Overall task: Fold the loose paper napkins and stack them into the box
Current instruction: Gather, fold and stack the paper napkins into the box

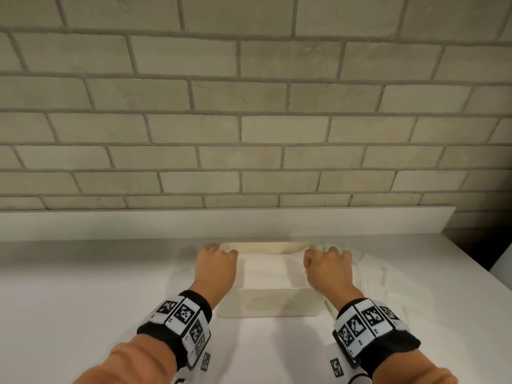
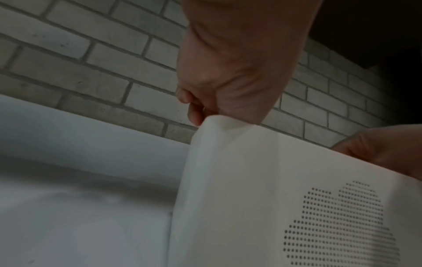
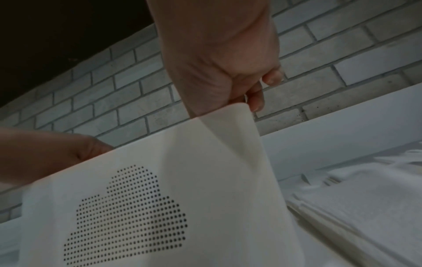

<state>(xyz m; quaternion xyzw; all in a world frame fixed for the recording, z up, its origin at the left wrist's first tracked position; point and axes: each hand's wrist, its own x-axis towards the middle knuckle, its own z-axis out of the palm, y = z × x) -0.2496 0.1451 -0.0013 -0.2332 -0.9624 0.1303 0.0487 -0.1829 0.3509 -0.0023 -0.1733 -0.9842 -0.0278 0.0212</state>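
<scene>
A white box (image 1: 270, 304) with a dotted cloud pattern on its front wall stands on the white counter near the wall. White napkins (image 1: 266, 273) lie stacked inside it. My left hand (image 1: 217, 260) grips the box's left rim, and its fingers (image 2: 194, 115) curl down over the outside of that corner. My right hand (image 1: 328, 261) grips the right rim the same way, its fingers (image 3: 256, 101) curled over the edge. Loose white napkins (image 1: 371, 275) lie spread on the counter just right of the box, and also show in the right wrist view as napkins (image 3: 365, 207).
A low white ledge (image 1: 221, 223) runs along the back of the counter under a pale brick wall (image 1: 249, 106). The counter (image 1: 83, 286) ends at a dark gap (image 1: 482, 245) on the far right. Its surface stretches left of the box.
</scene>
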